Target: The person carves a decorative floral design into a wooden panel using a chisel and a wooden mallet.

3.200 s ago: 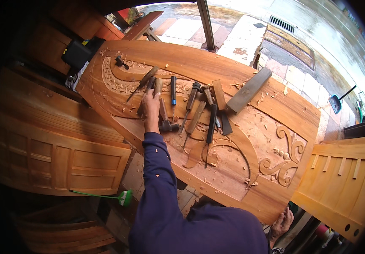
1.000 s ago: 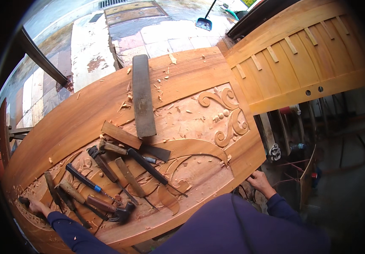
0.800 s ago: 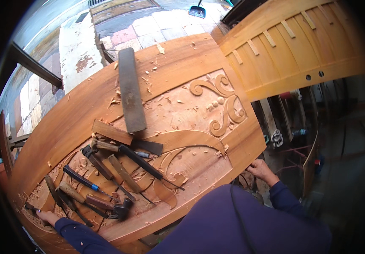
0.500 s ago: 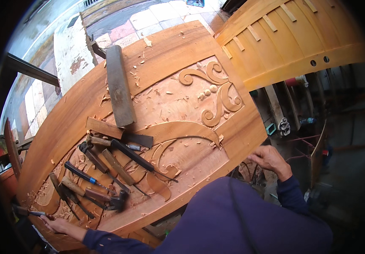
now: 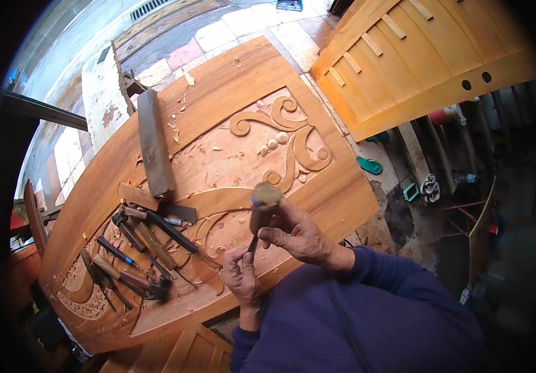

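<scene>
My left hand and right hand have come together above the carved panel, left pinching a tool's dark shaft, right holding its brown handle.

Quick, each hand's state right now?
Left hand: closed, holding the slender dark shaft of a round-ended brown wooden-handled tool.
Right hand: closed, holding that tool's handle.

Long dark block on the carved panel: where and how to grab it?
Best bet: grip the block near mid-length, across its narrow width, coming from above. It is long and slim, and along its sides the panel shows only bare wood and shavings; the flat-bladed tool lies close by its lower end, so fingers would likely fit worse there.
</scene>
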A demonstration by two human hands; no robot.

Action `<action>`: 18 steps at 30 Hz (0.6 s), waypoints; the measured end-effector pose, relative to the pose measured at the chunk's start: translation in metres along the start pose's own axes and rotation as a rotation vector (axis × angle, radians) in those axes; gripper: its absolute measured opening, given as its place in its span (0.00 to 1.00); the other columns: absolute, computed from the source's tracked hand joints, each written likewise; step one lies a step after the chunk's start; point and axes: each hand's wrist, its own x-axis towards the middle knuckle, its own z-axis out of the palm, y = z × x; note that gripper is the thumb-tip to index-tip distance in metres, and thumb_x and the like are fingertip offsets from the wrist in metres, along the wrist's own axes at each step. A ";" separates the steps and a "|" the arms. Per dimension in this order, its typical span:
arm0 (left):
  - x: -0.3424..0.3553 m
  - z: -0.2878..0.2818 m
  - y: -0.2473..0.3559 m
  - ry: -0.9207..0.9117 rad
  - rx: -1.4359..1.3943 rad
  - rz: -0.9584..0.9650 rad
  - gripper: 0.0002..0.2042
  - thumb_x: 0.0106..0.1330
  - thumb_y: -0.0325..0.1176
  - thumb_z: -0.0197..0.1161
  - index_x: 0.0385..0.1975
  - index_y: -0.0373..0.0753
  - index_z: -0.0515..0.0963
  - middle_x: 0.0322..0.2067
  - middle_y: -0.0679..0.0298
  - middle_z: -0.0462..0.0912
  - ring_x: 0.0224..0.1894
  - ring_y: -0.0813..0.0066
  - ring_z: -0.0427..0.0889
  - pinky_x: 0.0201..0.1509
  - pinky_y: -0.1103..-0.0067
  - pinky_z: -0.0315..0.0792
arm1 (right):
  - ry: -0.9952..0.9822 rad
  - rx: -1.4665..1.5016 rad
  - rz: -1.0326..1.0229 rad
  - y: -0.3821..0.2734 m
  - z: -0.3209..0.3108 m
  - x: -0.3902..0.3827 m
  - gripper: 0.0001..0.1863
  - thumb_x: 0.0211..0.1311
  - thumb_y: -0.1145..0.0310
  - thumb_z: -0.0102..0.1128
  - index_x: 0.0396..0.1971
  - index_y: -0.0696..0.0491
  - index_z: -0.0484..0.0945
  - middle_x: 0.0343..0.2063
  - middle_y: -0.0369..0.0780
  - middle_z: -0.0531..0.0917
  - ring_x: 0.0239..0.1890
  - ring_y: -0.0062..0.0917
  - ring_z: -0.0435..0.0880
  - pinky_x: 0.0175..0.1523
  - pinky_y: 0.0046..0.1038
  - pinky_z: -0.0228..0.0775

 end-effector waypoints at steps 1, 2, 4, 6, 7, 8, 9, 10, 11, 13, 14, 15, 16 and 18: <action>-0.001 0.009 0.001 -0.025 0.199 0.113 0.02 0.76 0.24 0.60 0.42 0.33 0.79 0.41 0.63 0.81 0.46 0.76 0.79 0.53 0.77 0.74 | -0.024 -0.019 -0.010 0.001 -0.011 0.001 0.31 0.72 0.70 0.68 0.71 0.55 0.65 0.47 0.35 0.80 0.46 0.17 0.80 0.49 0.24 0.78; 0.001 0.018 0.003 -0.016 0.205 0.113 0.02 0.76 0.24 0.60 0.42 0.33 0.79 0.41 0.63 0.81 0.46 0.76 0.79 0.53 0.77 0.74 | -0.034 -0.014 -0.008 0.000 -0.021 0.002 0.31 0.72 0.70 0.68 0.71 0.55 0.65 0.47 0.35 0.80 0.46 0.17 0.80 0.49 0.24 0.78; 0.007 0.031 0.010 -0.054 0.129 0.126 0.08 0.74 0.30 0.63 0.46 0.33 0.80 0.46 0.53 0.83 0.52 0.62 0.82 0.59 0.71 0.74 | -0.053 0.014 -0.042 -0.006 -0.035 0.007 0.27 0.71 0.71 0.67 0.66 0.56 0.69 0.47 0.37 0.81 0.48 0.19 0.82 0.50 0.26 0.78; 0.012 0.038 0.029 -0.045 0.210 0.188 0.19 0.75 0.40 0.64 0.57 0.31 0.77 0.54 0.50 0.82 0.58 0.60 0.82 0.64 0.69 0.73 | -0.208 -0.208 -0.092 -0.019 -0.048 0.017 0.24 0.70 0.73 0.68 0.62 0.56 0.71 0.46 0.39 0.82 0.46 0.23 0.83 0.49 0.27 0.78; 0.015 0.046 0.045 -0.014 0.117 0.208 0.25 0.74 0.44 0.65 0.61 0.30 0.74 0.56 0.49 0.80 0.59 0.60 0.81 0.64 0.68 0.73 | -0.357 -0.435 -0.162 -0.025 -0.050 0.023 0.21 0.68 0.75 0.68 0.58 0.56 0.74 0.45 0.41 0.83 0.44 0.26 0.85 0.48 0.28 0.78; 0.018 0.053 0.049 -0.037 -0.036 0.177 0.32 0.73 0.50 0.66 0.64 0.28 0.70 0.59 0.48 0.78 0.60 0.59 0.80 0.65 0.67 0.73 | -0.395 -0.419 -0.159 -0.027 -0.051 0.026 0.21 0.68 0.75 0.68 0.58 0.56 0.74 0.45 0.41 0.83 0.44 0.26 0.85 0.48 0.28 0.78; 0.020 0.060 0.055 -0.051 -0.182 0.150 0.38 0.72 0.55 0.67 0.68 0.26 0.66 0.62 0.48 0.76 0.62 0.58 0.80 0.66 0.66 0.73 | -0.507 -0.464 -0.216 -0.027 -0.047 0.030 0.23 0.66 0.75 0.69 0.58 0.55 0.74 0.47 0.43 0.82 0.48 0.32 0.85 0.50 0.31 0.79; 0.017 0.060 0.060 -0.070 -0.027 0.063 0.37 0.72 0.55 0.66 0.66 0.27 0.68 0.59 0.47 0.79 0.61 0.55 0.81 0.65 0.65 0.74 | -0.621 -0.498 -0.284 -0.026 -0.044 0.034 0.25 0.63 0.76 0.70 0.59 0.54 0.74 0.48 0.45 0.82 0.51 0.38 0.85 0.52 0.33 0.79; 0.018 0.065 0.056 0.012 0.042 0.161 0.34 0.73 0.54 0.65 0.63 0.27 0.70 0.57 0.47 0.81 0.60 0.56 0.81 0.65 0.66 0.75 | -0.623 -0.573 -0.418 -0.014 -0.044 0.034 0.26 0.61 0.76 0.70 0.59 0.51 0.74 0.48 0.46 0.81 0.51 0.45 0.84 0.51 0.38 0.80; 0.016 0.066 0.051 0.142 0.151 0.256 0.31 0.74 0.52 0.64 0.60 0.28 0.71 0.55 0.47 0.82 0.59 0.56 0.82 0.64 0.67 0.75 | -0.810 -0.581 -0.393 -0.025 -0.041 0.050 0.23 0.63 0.72 0.70 0.57 0.52 0.75 0.48 0.46 0.81 0.50 0.45 0.84 0.51 0.40 0.79; 0.013 0.063 0.050 0.256 0.282 0.345 0.29 0.76 0.53 0.61 0.57 0.29 0.72 0.50 0.48 0.83 0.55 0.56 0.83 0.61 0.66 0.77 | -0.931 -0.639 -0.361 -0.035 -0.041 0.062 0.21 0.65 0.67 0.69 0.55 0.53 0.75 0.49 0.46 0.82 0.49 0.46 0.84 0.50 0.41 0.79; 0.007 0.059 0.051 0.367 0.422 0.425 0.27 0.77 0.53 0.58 0.55 0.29 0.73 0.46 0.49 0.84 0.51 0.56 0.84 0.58 0.66 0.78 | -1.093 -0.676 -0.288 -0.047 -0.042 0.082 0.22 0.63 0.66 0.70 0.56 0.51 0.77 0.48 0.46 0.82 0.49 0.46 0.84 0.52 0.42 0.78; 0.003 0.063 0.050 0.393 0.442 0.418 0.27 0.77 0.53 0.58 0.55 0.29 0.73 0.46 0.49 0.84 0.51 0.56 0.84 0.58 0.66 0.78 | -1.117 -0.796 -0.369 -0.038 -0.048 0.106 0.23 0.60 0.69 0.70 0.56 0.50 0.78 0.48 0.45 0.84 0.49 0.46 0.85 0.52 0.43 0.79; -0.004 0.075 0.047 0.612 -0.142 0.428 0.19 0.78 0.44 0.61 0.44 0.28 0.74 0.43 0.50 0.86 0.49 0.56 0.86 0.59 0.66 0.79 | -0.719 -0.882 -0.839 -0.001 -0.051 0.166 0.27 0.56 0.74 0.70 0.59 0.48 0.79 0.46 0.45 0.85 0.47 0.45 0.86 0.51 0.42 0.79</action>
